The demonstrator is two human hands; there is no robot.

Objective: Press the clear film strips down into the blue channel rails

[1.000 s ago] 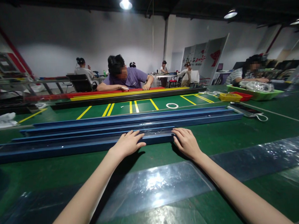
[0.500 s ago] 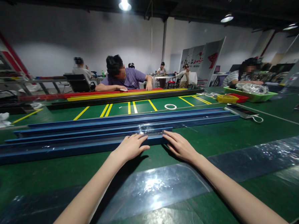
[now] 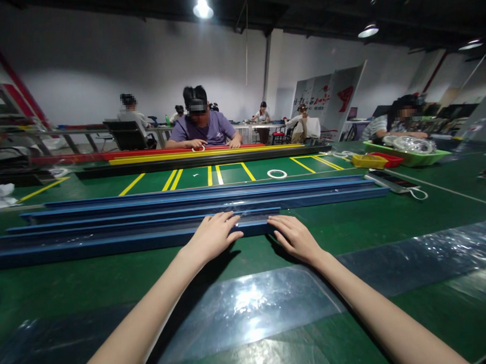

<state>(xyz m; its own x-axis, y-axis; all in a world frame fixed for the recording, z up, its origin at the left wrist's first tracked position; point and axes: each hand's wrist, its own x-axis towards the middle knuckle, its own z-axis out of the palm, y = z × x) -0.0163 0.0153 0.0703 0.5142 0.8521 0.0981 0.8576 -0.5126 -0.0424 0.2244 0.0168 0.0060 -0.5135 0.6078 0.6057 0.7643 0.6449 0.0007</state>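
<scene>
My left hand (image 3: 215, 236) lies over the near blue channel strip (image 3: 107, 243), fingers stretched across its top and thumb apart. At the right end of that strip, my right hand (image 3: 295, 237) touches with its fingertips, its fingers extended and loosely spread. Neither hand is wrapped around the strip. Behind it, a second long blue channel strip (image 3: 329, 195) runs parallel and reaches further right. Between my forearms and beyond them, clear plastic sheeting (image 3: 249, 301) lies flat on the green table (image 3: 342, 215), shining under the lamps.
A white tape ring (image 3: 277, 174) lies past the strips. A phone-like device (image 3: 393, 181) with a white cable is at right, near a yellow tray (image 3: 368, 161) and a green basket (image 3: 427, 157). Across the table, a person in purple (image 3: 208, 130) sits behind red, yellow and black strips.
My left hand's fingers have shifted slightly up and over the strip; my right hand has barely moved. The person opposite has straightened up and now has a white ring at one hand.
</scene>
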